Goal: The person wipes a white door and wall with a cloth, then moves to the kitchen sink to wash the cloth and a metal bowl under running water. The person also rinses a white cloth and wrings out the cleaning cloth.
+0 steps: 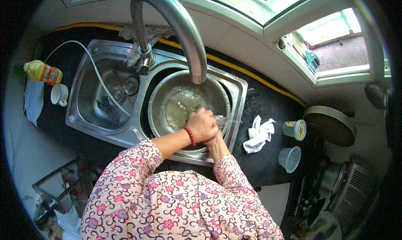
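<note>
My left hand (202, 125), with a red bracelet at its wrist, is curled over the near right part of a round steel basin (156, 113). Against it, lower and partly hidden, is my right hand (215, 141). A crumpled, see-through item (222, 122), perhaps plastic, shows beside the knuckles and reaches over the basin's right rim. Whatever lies between my fingers is hidden. Cloudy water (182, 106) covers the basin's bottom. The basin sits in the right bowl of a steel double sink (240, 94). Above it arches a steel faucet (183, 23).
A thin white hose (91, 59) crosses the left sink bowl. Further left are a yellow bottle (44, 72) and a white mug (59, 94). On the right counter are a white cloth (259, 135), a lidded tub (293, 129) and a clear plastic tub (289, 159). A pan (329, 125) stands behind.
</note>
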`<state>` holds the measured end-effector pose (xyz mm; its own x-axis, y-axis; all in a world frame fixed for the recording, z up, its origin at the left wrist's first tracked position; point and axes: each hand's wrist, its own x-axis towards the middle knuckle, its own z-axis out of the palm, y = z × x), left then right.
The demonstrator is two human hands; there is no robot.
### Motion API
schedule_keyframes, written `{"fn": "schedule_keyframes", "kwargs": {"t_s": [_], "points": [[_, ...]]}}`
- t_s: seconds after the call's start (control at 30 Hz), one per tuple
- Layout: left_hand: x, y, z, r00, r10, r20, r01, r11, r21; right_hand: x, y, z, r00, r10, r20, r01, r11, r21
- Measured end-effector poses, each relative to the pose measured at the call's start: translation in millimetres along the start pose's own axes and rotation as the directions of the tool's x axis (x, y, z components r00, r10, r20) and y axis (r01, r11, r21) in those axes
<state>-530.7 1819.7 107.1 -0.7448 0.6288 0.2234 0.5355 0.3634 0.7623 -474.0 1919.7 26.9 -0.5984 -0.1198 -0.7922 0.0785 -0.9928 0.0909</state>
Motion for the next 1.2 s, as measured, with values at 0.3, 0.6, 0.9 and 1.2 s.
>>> {"fn": "schedule_keyframes", "kwargs": {"t_s": [0.3,0.6,0.9,1.2], "points": [[5,-63,-38,0.962,0.067,-0.263,0.003,0.966,0.257,-20,17,47,0.899,-0.392,0.194,0.436,0.762,-0.478],[-4,-55,-66,0.878,-0.476,0.038,0.432,0.825,0.364,-68,5,34,0.936,-0.347,0.054,0.260,0.583,-0.770],[5,-50,-1,0.896,-0.431,0.105,0.443,0.857,-0.265,-16,7,21,0.955,-0.279,0.097,0.289,0.811,-0.509],[12,-60,-12,0.946,-0.325,-0.019,0.320,0.940,-0.117,-11,31,46,0.971,-0.231,0.060,0.235,0.884,-0.405]]}}
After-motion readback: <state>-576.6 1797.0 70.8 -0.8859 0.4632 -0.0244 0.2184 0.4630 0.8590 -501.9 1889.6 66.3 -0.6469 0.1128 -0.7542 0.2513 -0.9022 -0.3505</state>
